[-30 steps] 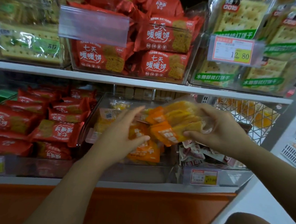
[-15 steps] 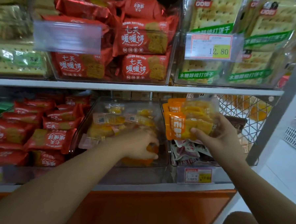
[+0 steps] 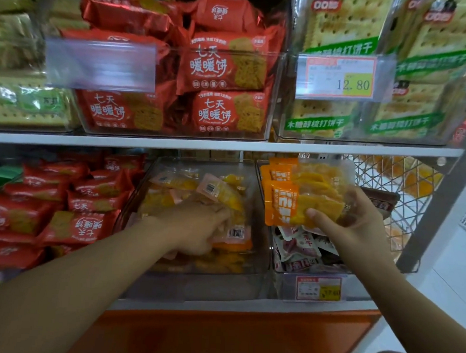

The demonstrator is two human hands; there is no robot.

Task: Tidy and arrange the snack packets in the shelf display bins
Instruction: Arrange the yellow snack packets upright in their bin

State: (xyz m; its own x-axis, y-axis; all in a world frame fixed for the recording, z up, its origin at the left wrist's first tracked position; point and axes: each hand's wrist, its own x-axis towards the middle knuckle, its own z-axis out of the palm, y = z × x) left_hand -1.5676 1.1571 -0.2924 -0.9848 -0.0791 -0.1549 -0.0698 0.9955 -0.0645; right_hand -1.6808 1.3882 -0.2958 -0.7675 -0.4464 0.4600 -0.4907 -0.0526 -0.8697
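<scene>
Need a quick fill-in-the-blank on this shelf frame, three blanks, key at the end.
1. The left hand grips yellow packets in the clear bin on the ___ shelf.
2. The right hand grips a stack of packets with ___ labels.
3. The price tag on the upper shelf reads ___.

Missing words: lower; orange; 12.80

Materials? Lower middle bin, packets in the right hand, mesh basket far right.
Bin: clear rigid plastic, probably acrylic; contents show through, edges glint.
Packets: glossy plastic film, partly orange print, partly a clear window showing yellow pieces.
Basket: looks like white coated metal wire in an open triangle lattice.
</scene>
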